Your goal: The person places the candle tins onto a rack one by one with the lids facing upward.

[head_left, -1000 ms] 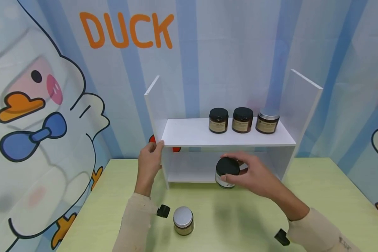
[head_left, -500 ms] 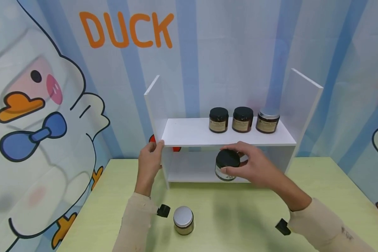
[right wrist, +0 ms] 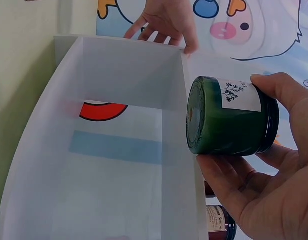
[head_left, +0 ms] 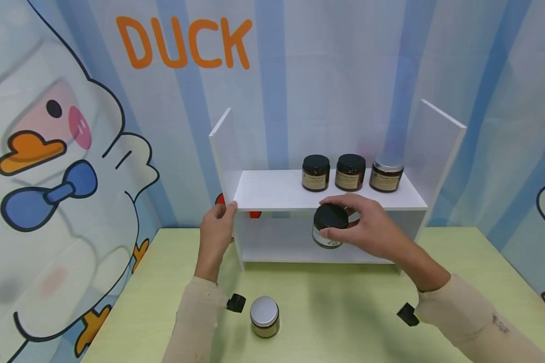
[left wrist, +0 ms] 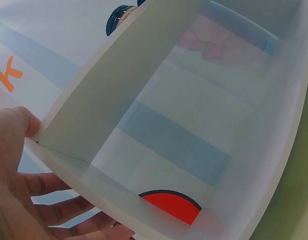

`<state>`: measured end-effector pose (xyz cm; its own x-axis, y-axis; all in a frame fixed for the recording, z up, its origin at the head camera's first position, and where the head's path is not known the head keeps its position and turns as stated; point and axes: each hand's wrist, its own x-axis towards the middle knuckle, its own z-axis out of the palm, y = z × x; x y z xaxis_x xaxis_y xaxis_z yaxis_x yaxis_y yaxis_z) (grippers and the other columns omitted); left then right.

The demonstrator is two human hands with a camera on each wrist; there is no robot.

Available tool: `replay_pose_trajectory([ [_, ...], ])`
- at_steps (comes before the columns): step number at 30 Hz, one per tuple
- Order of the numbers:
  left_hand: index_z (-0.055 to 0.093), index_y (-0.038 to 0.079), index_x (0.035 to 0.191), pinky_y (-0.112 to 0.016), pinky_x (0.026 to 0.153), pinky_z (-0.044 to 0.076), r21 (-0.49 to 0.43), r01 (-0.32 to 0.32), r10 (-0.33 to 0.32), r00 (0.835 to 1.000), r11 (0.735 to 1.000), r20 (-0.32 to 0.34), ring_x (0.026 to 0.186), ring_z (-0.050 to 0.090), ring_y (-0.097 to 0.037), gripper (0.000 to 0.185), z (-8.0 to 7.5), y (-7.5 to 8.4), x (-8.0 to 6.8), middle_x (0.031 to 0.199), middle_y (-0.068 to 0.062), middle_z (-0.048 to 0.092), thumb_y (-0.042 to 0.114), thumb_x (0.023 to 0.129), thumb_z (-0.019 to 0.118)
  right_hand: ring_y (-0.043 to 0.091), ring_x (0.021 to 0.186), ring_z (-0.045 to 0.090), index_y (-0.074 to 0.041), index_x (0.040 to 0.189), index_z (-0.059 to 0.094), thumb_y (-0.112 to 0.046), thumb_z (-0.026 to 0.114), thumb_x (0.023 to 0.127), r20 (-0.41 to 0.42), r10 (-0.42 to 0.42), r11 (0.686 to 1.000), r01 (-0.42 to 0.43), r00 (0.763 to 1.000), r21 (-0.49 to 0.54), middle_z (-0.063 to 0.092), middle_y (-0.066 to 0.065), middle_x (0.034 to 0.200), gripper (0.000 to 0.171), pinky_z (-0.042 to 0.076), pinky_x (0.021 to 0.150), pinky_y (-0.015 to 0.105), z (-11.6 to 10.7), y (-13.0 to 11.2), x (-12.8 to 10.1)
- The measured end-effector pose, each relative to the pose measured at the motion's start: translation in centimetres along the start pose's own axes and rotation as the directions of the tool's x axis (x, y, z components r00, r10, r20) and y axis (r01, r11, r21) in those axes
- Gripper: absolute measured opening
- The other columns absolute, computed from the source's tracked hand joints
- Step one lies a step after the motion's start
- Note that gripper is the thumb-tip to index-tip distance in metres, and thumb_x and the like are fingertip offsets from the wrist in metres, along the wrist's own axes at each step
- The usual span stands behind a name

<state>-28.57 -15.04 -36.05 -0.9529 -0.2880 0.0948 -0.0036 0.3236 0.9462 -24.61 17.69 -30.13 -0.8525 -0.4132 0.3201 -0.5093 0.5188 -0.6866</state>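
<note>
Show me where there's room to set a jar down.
The upper shelf is bare between the left panel and the three jars, which crowd its right end. The lower shelf looks bare where visible, but the right fingers and held jar partly block its front. The table is free just right of the lone jar.

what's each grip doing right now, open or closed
Left grip: closed on the white shelf's left side panel.
Right grip: closed, holding a black-lidded jar.
</note>
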Motion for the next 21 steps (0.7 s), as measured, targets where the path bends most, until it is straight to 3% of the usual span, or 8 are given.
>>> replay_pose_trajectory([
  [10,0.064,0.012,0.118,-0.047,0.080,0.059,0.007,-0.005,0.005,1.000,1.000,-0.007,0.105,0.054,-0.027,0.053,0.0,0.1,0.0,0.116,-0.010,0.061,0.059,0.100,0.049,0.029,0.107,0.057,-0.024,0.136,0.064,-0.035,0.084,0.084,-0.007,0.002,0.998,-0.003,1.000,-0.057,0.061,0.005,0.132,0.057,0.054,0.072,0.037,-1.0,-1.0,1.1],
  [21,0.064,0.010,0.122,-0.048,0.081,0.059,0.003,0.000,0.000,1.000,1.000,0.002,0.108,0.055,-0.029,0.054,-0.1,0.2,0.1,0.126,-0.013,0.061,0.057,0.100,0.050,0.029,0.109,0.055,-0.028,0.136,0.063,-0.041,0.083,0.084,0.002,0.054,0.995,-0.054,0.999,-0.079,0.061,0.004,0.127,0.058,0.051,0.070,0.038,-1.6,-1.0,2.4],
])
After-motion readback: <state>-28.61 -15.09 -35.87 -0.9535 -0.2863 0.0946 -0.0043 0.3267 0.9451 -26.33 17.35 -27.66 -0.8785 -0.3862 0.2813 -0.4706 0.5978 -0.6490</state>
